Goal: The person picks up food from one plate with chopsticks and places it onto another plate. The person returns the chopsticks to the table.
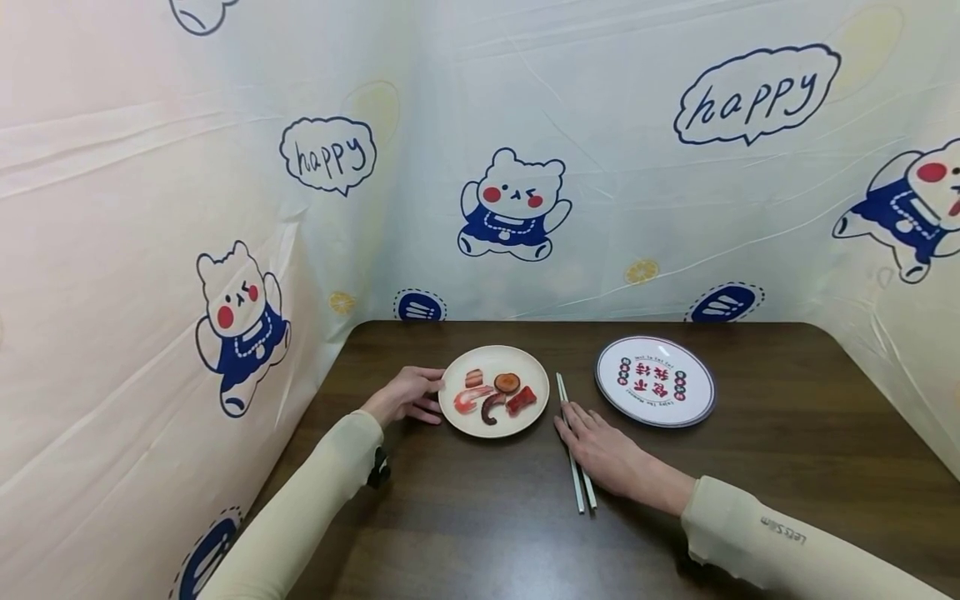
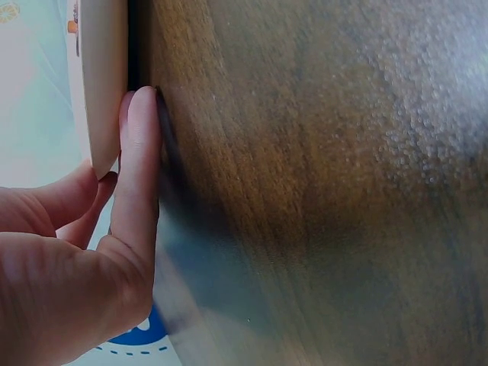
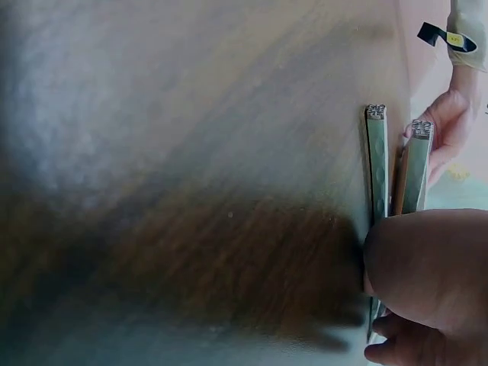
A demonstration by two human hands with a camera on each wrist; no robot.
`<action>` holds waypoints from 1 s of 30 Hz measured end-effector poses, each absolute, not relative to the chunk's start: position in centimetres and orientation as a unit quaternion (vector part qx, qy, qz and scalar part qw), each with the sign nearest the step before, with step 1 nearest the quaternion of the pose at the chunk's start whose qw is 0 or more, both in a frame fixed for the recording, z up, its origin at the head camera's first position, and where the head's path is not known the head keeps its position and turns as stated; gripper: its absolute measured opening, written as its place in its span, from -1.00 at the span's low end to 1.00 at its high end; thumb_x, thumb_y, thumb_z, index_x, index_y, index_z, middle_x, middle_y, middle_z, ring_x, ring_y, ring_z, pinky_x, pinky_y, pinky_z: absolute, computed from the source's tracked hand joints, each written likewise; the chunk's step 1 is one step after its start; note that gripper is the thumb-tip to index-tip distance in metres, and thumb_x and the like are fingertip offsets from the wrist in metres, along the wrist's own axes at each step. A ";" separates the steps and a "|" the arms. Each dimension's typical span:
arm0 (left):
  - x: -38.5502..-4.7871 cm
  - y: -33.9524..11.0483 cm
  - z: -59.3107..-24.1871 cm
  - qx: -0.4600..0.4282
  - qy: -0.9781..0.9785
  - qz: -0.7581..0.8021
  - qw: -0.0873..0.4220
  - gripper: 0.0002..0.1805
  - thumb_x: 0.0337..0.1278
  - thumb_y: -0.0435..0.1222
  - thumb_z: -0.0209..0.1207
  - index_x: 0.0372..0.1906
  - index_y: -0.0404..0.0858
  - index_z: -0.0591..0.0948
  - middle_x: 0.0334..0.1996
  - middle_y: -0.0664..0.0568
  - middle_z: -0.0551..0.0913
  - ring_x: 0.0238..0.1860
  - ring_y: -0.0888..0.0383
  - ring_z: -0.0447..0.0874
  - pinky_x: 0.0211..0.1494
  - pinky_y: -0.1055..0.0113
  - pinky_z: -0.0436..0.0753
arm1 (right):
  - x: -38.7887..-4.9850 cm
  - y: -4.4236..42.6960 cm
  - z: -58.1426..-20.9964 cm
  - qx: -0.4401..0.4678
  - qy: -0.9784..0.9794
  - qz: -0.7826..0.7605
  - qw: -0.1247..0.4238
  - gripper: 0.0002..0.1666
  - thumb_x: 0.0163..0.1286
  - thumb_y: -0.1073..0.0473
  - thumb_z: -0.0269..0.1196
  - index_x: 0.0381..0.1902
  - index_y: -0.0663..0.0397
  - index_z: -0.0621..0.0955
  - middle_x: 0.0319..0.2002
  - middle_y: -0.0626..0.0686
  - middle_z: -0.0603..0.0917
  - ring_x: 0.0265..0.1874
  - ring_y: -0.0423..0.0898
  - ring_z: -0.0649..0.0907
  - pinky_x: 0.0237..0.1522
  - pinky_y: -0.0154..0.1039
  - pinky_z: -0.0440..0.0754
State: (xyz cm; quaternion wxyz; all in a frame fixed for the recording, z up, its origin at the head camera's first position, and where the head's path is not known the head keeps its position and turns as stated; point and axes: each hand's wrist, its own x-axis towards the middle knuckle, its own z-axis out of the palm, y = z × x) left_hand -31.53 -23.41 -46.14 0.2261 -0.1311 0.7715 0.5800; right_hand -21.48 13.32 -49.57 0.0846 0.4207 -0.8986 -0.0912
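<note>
A cream round plate (image 1: 457, 421) lies on the table left of centre, bearing several food pieces: a striped bacon-like piece (image 1: 474, 378), a shrimp (image 1: 468, 400), a round mushroom-like slice (image 1: 507, 382), a curled tentacle (image 1: 491, 408) and a red meat-like piece (image 1: 521, 401). At its left rim is my left hand (image 1: 408, 394); in the left wrist view the thumb (image 2: 76, 194) touches the edge and fingers reach under it. My right hand (image 1: 600, 450) rests palm down across two pale green chopsticks (image 1: 577, 487), its fingers extended. The chopsticks lie side by side on the table.
To the right is a white, blue-rimmed plate (image 1: 656, 408) printed with red characters. Both plates and the chopsticks are on a dark wooden table (image 1: 465, 517). A patterned cloth (image 1: 615, 183) with cartoon bears hangs behind the table and along its sides.
</note>
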 end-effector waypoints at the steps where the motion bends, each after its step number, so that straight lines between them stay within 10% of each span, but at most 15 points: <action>1: -31.5 -23.4 -46.2 -0.131 0.772 0.580 0.225 -0.49 0.63 -0.34 0.07 0.56 -0.19 0.44 0.30 -0.28 0.52 -0.26 -0.05 0.76 -0.17 -0.01 0.85 | -21.5 13.3 -49.5 0.420 -0.899 -0.089 0.081 -0.44 0.49 0.42 0.23 0.41 0.43 0.47 0.42 0.51 0.38 0.41 0.34 0.46 0.30 0.19 0.60; 30: -31.6 -23.3 -46.0 -0.135 0.772 0.578 0.226 -0.49 0.63 -0.34 0.07 0.56 -0.19 0.44 0.32 -0.28 0.51 -0.29 -0.03 0.76 -0.18 0.00 0.85 | -21.3 13.4 -50.0 0.412 -0.905 -0.071 0.081 -0.45 0.48 0.39 0.24 0.37 0.48 0.50 0.42 0.46 0.42 0.42 0.31 0.46 0.32 0.20 0.58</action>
